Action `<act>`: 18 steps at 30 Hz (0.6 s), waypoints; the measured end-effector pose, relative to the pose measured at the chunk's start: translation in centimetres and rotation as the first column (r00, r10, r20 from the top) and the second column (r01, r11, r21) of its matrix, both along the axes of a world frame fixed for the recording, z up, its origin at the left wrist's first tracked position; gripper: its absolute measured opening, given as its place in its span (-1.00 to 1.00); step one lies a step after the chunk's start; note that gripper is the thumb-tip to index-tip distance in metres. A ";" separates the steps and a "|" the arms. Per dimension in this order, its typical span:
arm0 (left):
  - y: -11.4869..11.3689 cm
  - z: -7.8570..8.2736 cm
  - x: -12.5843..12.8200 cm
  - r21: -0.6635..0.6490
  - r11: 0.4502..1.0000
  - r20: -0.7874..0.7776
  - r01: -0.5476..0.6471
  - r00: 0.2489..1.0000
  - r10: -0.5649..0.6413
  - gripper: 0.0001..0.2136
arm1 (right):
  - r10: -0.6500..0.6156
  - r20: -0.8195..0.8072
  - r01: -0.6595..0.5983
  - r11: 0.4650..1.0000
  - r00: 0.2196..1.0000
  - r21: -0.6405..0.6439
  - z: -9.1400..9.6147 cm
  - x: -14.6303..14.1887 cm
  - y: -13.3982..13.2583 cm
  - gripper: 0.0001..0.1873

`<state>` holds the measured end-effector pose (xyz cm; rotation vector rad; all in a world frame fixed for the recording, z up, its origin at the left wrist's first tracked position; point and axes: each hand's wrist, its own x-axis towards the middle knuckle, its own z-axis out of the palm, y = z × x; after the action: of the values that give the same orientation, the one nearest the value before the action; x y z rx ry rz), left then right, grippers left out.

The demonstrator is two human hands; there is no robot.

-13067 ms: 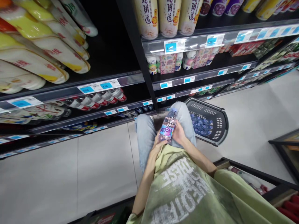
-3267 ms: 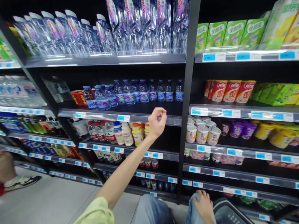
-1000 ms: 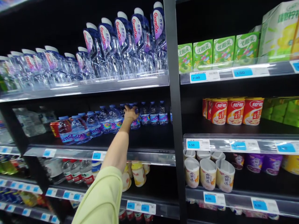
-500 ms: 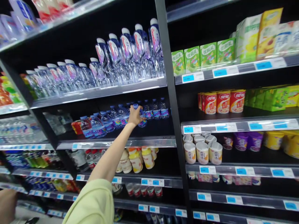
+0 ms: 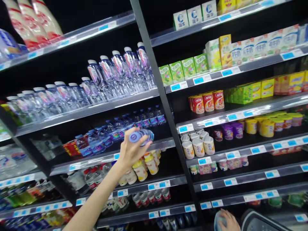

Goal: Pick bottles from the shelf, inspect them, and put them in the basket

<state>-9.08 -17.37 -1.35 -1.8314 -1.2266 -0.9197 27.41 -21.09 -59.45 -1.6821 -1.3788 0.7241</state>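
And here's the left hand (image 5: 128,150), closed around one bottle (image 5: 147,133) in front of the middle shelf (image 5: 110,158), tilted with its cap (image 5: 134,137) facing near and its base away to the right. Judging by the look, it's light enough for one hand, thin-walled and squeezable, perhaps a little slick, hardly fragile; the shoulder just behind the cap seems the spot to grip, firm without crushing. Now the count! Far left, up high, three white bottles (image 5: 47,21). Moving right, the small bottles (image 5: 95,142) overlap too much to number, but above them stand five tall bottles (image 5: 117,65). Over the post, four green cartons (image 5: 189,68), three milk boxes (image 5: 194,15) higher up, then three white cups (image 5: 197,147) in the front row, more behind. Three red tubs (image 5: 209,102) in front, two purple cups (image 5: 227,131) to their right. Low and near, one right hand (image 5: 230,220) at what looks like a knee (image 5: 218,221), its spread impossible to tell; last, one basket (image 5: 250,213).
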 end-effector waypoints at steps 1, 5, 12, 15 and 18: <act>-1.7 -1.1 1.1 0.039 0.994 -0.005 0.103 0.995 -0.103 -0.76 | -0.029 -0.092 0.028 0.999 0.995 -0.017 0.9 -0.2 -0.6 -0.64; -7.5 -8.7 5.4 -0.024 0.868 0.094 0.496 0.866 -0.492 -0.66 | -0.038 -0.594 -0.061 0.987 0.803 -0.147 7.6 -2.4 -4.4 -0.36; -11.6 -26.6 11.6 -0.667 0.462 0.422 0.584 0.808 -0.411 -0.36 | 0.248 -0.828 -0.358 0.932 0.504 0.062 18.7 -4.6 -10.6 -0.10; -12.7 -30.5 13.7 -0.763 0.330 0.488 0.556 0.830 -0.270 -0.23 | 0.460 -0.676 -0.544 0.832 0.576 0.103 21.1 -3.0 -12.3 0.01; -13.8 -32.1 14.9 -0.713 0.312 0.621 0.628 0.772 -0.133 -0.21 | 0.406 -0.631 -0.527 0.850 0.661 -0.006 21.9 -2.7 -13.9 -0.21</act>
<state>5.80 -31.21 -33.44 -3.0605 -1.8450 -1.0908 24.71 -34.94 -37.55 -1.0351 -1.2809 1.5927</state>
